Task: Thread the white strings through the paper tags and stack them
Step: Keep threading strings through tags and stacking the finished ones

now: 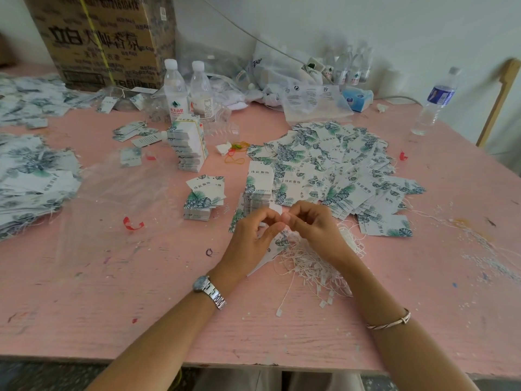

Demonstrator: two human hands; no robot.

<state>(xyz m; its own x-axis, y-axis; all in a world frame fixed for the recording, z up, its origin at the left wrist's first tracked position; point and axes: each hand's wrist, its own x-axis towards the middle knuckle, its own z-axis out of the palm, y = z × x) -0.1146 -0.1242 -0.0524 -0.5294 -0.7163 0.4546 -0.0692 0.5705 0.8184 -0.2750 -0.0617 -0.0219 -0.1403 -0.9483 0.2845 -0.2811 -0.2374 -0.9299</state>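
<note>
At the near edge of the pink bench (84, 320) two bare forearms reach in, a watch (209, 292) on the left wrist and a bangle (389, 320) on the right. The hands meet fingertip to fingertip just above the bench. The left hand (248, 235) has its fingers curled and grips a tag (271, 249), which slants down and near from under the palm. The right hand (313, 221) is curled too, thumb and forefinger pinched against the left's tips; whether a string lies between them is too fine to tell.

Under and right of the right hand lies a loose tangle of white strings (313, 269), some trailing toward the near edge. A red scrap (132, 224) lies well to the left, on a clear plastic sheet (121, 193).

Just beyond the hands stands a neat stack (258, 190) of leaf-printed tags, and left of it a lower stack (204, 198) with its top tags skewed. To the right, a wide heap (338, 165) of threaded tags spreads out. Another heap (33, 176) fills the left edge.

Farther back a banded pile (189, 145) stands tall, with rubber bands (235, 153) to its right. Behind it are two water bottles (175, 86), a cardboard box (98, 38) at far left, crumpled plastic bags (296, 77), a blue tissue pack (356, 98), and a lone bottle (435, 100) at far right.
</note>
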